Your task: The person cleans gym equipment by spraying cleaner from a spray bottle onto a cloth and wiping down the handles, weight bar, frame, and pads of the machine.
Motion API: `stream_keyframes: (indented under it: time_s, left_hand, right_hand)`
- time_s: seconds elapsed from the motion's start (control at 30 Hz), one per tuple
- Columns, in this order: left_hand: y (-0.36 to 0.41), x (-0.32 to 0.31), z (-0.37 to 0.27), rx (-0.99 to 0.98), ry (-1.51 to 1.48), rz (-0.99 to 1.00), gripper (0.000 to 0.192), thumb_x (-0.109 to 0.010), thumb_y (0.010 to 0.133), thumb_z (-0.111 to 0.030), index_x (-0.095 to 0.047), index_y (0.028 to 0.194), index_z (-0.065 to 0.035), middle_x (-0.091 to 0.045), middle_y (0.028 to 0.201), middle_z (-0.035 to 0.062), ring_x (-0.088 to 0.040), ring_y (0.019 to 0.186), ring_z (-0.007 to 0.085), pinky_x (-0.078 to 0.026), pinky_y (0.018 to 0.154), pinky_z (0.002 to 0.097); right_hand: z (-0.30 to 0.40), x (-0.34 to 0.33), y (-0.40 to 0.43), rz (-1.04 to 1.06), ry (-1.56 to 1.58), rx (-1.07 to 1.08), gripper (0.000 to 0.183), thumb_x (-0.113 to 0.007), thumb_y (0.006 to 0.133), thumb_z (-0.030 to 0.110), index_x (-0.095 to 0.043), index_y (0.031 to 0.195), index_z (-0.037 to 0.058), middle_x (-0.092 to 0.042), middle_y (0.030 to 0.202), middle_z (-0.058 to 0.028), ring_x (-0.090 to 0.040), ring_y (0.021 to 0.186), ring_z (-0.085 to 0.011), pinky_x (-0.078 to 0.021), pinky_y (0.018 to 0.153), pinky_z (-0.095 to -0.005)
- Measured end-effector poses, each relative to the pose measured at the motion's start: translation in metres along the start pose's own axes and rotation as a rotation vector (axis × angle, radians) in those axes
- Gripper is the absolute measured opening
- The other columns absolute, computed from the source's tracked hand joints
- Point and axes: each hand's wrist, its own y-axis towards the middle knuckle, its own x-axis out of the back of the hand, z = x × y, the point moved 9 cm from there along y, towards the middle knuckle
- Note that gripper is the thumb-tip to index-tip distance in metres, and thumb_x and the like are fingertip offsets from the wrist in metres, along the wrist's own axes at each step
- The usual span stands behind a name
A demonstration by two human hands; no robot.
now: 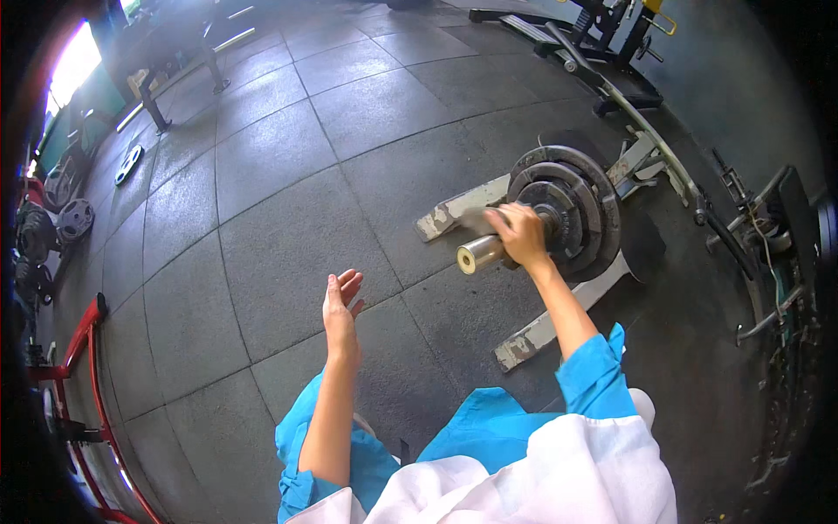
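Observation:
My right hand (522, 232) is curled over the metal end sleeve (483, 252) of a weight bar. It holds a blurred grey thing (476, 220) against the sleeve, perhaps a cloth; motion blur hides what it is. Just beyond the hand, several dark iron weight plates (599, 216) of different sizes are stacked on the same sleeve. My left hand (340, 314) is raised above the floor, fingers apart, holding nothing and touching nothing. The plates hide most of the bar behind them.
Two worn white metal feet (533, 340) of the rack extend along the rubber tile floor (294, 275). A red metal frame (95, 386) stands at left, near weight plates (75, 219). One plate (129, 165) lies farther off. Gym machines (753, 223) line the right.

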Motion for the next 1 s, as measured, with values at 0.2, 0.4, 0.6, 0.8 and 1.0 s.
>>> stream_keyframes:
  time_s: [0.2, 0.4, 0.6, 0.8, 1.0]
  left_hand:
    - [-0.005, -0.005, -0.001, 0.081, -0.024, 0.053, 0.055, -0.032, 0.098, -0.052, -0.056, 0.121, -0.0085, -0.059, 0.122, 0.0107, -0.047, 0.122, 0.0236, -0.033, 0.103, 0.0448]
    - [-0.009, -0.014, 0.003, 0.081, -0.024, 0.096, 0.055, -0.032, 0.098, -0.053, -0.058, 0.119, -0.0090, -0.059, 0.121, 0.0097, -0.050, 0.118, 0.0227, -0.034, 0.101, 0.0431]
    - [-0.012, -0.016, 0.005, 0.063, 0.032, 0.114, 0.057, -0.031, 0.097, -0.054, -0.058, 0.119, -0.0087, -0.059, 0.121, 0.0098, -0.049, 0.119, 0.0235, -0.034, 0.101, 0.0432]
    - [-0.003, -0.003, 0.014, 0.089, 0.086, 0.063, 0.059, -0.030, 0.097, -0.055, -0.057, 0.120, -0.0080, -0.059, 0.122, 0.0114, -0.048, 0.121, 0.0256, -0.034, 0.103, 0.0447]
    - [-0.013, -0.027, 0.009, 0.080, 0.135, 0.117, 0.060, -0.029, 0.097, -0.056, -0.058, 0.120, -0.0081, -0.058, 0.123, 0.0111, -0.046, 0.123, 0.0260, -0.033, 0.104, 0.0448]
  right_hand:
    - [-0.069, 0.021, -0.037, -0.422, -0.090, 0.019, 0.036, -0.047, 0.095, 0.028, -0.061, 0.101, -0.0045, -0.060, 0.110, -0.0181, -0.052, 0.107, -0.0323, -0.0357, 0.097, -0.0419]
    - [-0.065, -0.020, -0.082, -1.100, 0.788, -0.521, 0.050, -0.039, 0.098, 0.036, -0.045, 0.128, -0.0031, -0.039, 0.137, -0.0216, -0.041, 0.125, -0.0349, -0.0312, 0.106, -0.0476]
    - [-0.022, -0.082, -0.075, -0.828, 1.922, -0.715, 0.057, -0.029, 0.097, 0.054, -0.041, 0.130, 0.0090, -0.050, 0.122, -0.0144, -0.055, 0.111, -0.0269, -0.0469, 0.098, -0.0454]
    - [0.013, -0.101, -0.078, -0.570, 2.018, -0.903, 0.062, -0.025, 0.096, 0.059, -0.037, 0.136, 0.0129, -0.048, 0.127, -0.0123, -0.050, 0.118, -0.0259, -0.0403, 0.104, -0.0452]
    - [-0.098, -0.057, -0.065, -0.764, 1.859, -0.984, 0.070, -0.025, 0.094, 0.062, -0.031, 0.139, 0.0080, -0.044, 0.131, -0.0189, -0.046, 0.122, -0.0302, -0.0377, 0.105, -0.0466]
